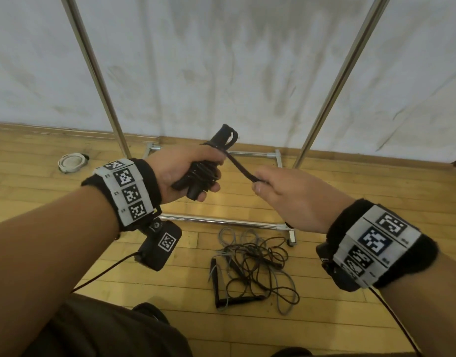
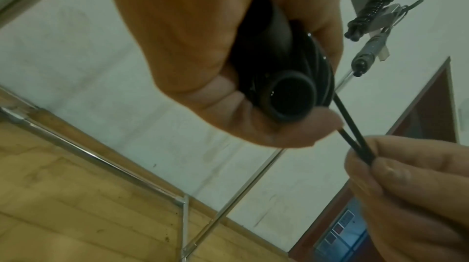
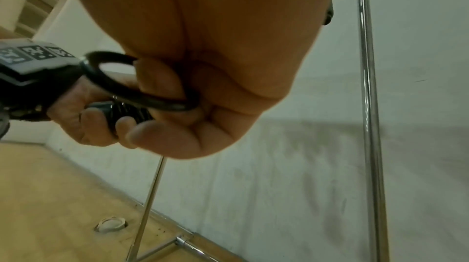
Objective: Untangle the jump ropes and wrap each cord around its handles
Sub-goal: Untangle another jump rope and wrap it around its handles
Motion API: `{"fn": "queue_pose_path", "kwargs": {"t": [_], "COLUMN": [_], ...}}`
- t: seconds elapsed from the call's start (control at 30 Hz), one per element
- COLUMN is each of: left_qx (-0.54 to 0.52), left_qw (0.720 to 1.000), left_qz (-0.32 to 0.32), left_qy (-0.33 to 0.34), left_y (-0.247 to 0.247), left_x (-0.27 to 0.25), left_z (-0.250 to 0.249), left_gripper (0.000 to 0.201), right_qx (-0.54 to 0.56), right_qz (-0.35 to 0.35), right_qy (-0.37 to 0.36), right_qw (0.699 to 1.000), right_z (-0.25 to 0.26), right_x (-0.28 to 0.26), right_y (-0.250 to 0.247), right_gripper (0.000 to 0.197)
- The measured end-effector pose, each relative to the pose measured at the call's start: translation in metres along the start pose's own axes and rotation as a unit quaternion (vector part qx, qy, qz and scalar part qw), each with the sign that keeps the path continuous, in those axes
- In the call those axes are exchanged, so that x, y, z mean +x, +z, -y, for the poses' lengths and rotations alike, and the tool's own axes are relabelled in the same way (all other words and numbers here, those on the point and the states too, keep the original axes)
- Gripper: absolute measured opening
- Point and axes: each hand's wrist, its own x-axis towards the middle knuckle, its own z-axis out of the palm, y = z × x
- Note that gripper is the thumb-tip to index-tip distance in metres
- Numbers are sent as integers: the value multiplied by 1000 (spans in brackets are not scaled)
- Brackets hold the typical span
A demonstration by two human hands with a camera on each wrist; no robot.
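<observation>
Left hand (image 1: 180,171) is clenched round a pair of black handles (image 1: 196,186) w/ black cord wound over them; the handles tilt up and away, upper ends (image 1: 225,135) clear of the fist. Right hand (image 1: 296,199) sits just beside it, thumb and fingers pinching a doubled loop of cord (image 1: 241,167) that runs taut from the bundle to the pinch. Hands are near each other but not touching.

Hard to see: in the head view the fist covers most of the wound part, so the number of turns can't be told. Left wrist view shows one handle's round end (image 2: 291,97) poking from the fist, wraps (image 2: 322,69) beside it, two strands (image 2: 355,144) leading to the right fingertips (image 2: 390,172); the second handle is hidden there. Right wrist view is mostly palm; the loop (image 3: 142,93) curves past the curled fingers, its far end lost in the fist. Both forearms are cut off by the frame.

Around: marker bands on both wrists, camera (image 1: 158,244) under the left one. Below the hands, on the wood floor (image 1: 67,253), lies a tangled pile of ropes (image 1: 255,264), black and grey cords mixed, black handles in it, well apart from the hands. Metal rack (image 1: 221,221) w/ chrome bars stands between pile and white wall (image 1: 221,60). A round white fitting (image 1: 71,162) sits in the floor at left.
</observation>
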Motion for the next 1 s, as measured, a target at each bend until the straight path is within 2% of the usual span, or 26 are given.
{"fn": "queue_pose_path", "kwargs": {"t": [0.2, 0.3, 0.4, 0.53, 0.67, 0.77, 0.83, 0.93, 1.0], "left_qx": [-55, -50, -56, -49, -29, 30, 140, 348, 441], "left_qw": [998, 998, 998, 998, 996, 991, 974, 900, 853], "left_qz": [37, 25, 4, 4, 53, 120, 177, 253, 252], "left_qy": [16, 23, 37, 49, 60, 50, 14, -71, -119], "left_y": [4, 5, 6, 4, 7, 21, 37, 66, 81], "left_x": [-9, -9, -7, -8, -15, -23, -28, -33, -31], "left_z": [-5, -8, -8, -10, -15, -13, -4, 19, 37], "left_gripper": [55, 59, 49, 51, 48, 45, 37, 24, 26], "right_qx": [24, 36, 58, 75, 61, 53, 55, -2, -46], "right_qz": [-1, -2, -3, -2, 15, 46, 85, 177, 211], "right_qy": [-12, -17, -29, -35, -26, 5, 24, 25, 22], "right_qw": [1000, 999, 998, 997, 998, 997, 995, 984, 976], "right_z": [-6, -10, -10, -15, -26, -37, -42, -38, -29], "right_x": [-3, -4, -6, -8, -6, 0, 5, 11, 13], "right_y": [-2, -1, -2, -3, -5, -2, 0, 4, 8], "right_gripper": [23, 23, 21, 21, 25, 25, 19, 12, 14]}}
